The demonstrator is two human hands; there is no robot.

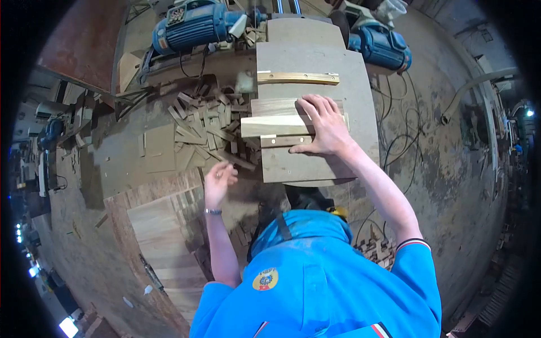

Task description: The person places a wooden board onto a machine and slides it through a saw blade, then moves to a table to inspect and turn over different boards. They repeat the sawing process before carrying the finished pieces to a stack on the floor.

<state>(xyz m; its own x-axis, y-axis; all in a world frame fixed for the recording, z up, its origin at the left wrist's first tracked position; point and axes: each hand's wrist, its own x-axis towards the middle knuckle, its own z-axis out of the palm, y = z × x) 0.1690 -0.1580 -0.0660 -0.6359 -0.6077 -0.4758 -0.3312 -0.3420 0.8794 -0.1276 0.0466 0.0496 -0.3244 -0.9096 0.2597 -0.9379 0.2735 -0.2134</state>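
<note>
My right hand (324, 127) lies spread over a pale wooden board (273, 125) on a flat machine table (315, 56). Its thumb reaches onto a wooden strip (282, 141) fixed along the near side of the board. Beyond the board, a second yellowish strip (298, 78) crosses the table. Part of the board is hidden under my palm and fingers. Away from the table's left edge, my left hand (220, 179) hangs in the air with its fingers bent inward; whether anything small is between them cannot be made out.
Blue motors (191, 28) (380, 48) flank the table's far end. Wood offcuts (208, 121) are heaped on the floor to its left. A panel of joined boards (169, 242) lies at lower left. Dark cables (408, 135) trail over the floor at right.
</note>
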